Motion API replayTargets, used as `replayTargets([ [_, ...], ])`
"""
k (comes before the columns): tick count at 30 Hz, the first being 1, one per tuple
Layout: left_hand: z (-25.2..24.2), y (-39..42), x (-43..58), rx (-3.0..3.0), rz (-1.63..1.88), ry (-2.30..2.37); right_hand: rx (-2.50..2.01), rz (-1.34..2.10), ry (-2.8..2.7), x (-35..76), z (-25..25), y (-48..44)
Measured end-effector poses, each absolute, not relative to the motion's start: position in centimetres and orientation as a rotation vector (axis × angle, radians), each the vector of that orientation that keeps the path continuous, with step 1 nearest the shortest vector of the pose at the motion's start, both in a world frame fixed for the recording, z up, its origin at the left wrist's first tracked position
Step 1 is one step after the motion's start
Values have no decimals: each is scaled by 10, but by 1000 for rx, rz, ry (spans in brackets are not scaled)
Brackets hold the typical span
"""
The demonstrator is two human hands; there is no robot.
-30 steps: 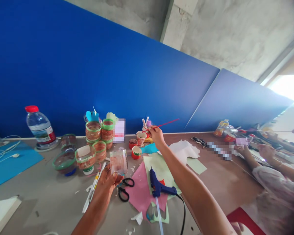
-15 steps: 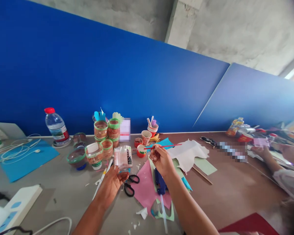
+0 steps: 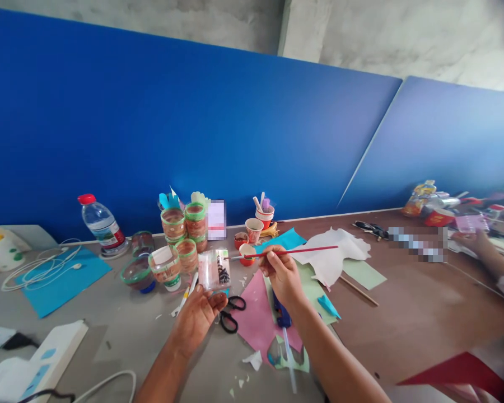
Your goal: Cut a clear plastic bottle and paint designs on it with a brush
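Observation:
A clear plastic container (image 3: 212, 271) with black marks on its right side is held in my left hand (image 3: 199, 316), fingers closed around its base. My right hand (image 3: 281, 271) pinches a red paintbrush (image 3: 306, 250), its tip at the container's right side near the black marks. Just behind the brush stands a small red cup (image 3: 247, 253). Black-handled scissors (image 3: 231, 314) lie right of my left hand. Under my right forearm are pink paper (image 3: 252, 308) and a blue glue gun (image 3: 282, 313).
Painted cups (image 3: 173, 223) stand stacked behind my left hand, near a water bottle (image 3: 103, 226). White cut paper (image 3: 340, 252) and a wooden stick (image 3: 361, 291) lie to the right. A power strip (image 3: 56, 358) is at the lower left. Another person's hand (image 3: 479, 240) is at the far right.
The brush tip has moved left onto the container's side, and the brush is more fully in view. The camera view has shifted slightly. The other person's arm is further right in the picture.

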State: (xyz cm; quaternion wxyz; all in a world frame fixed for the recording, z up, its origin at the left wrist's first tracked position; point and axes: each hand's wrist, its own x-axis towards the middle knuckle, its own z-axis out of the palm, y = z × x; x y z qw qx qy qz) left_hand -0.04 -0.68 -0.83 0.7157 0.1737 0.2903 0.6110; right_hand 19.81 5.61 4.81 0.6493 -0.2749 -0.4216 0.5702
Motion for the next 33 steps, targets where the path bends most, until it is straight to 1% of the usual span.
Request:
replayTargets([
  [6,-4,-9,0,384,1343,625,-634,1179,-1125,198,45,47],
  [12,-6,-7,-2,376,1329,570,-638,1233,-1173,206,44,41],
  [17,-9,-6,-3,417,1317,534,-602,1156,-1179,204,46,41],
  [33,-4,-8,-5,453,1317,423,-543,1287,-1168,204,44,44],
])
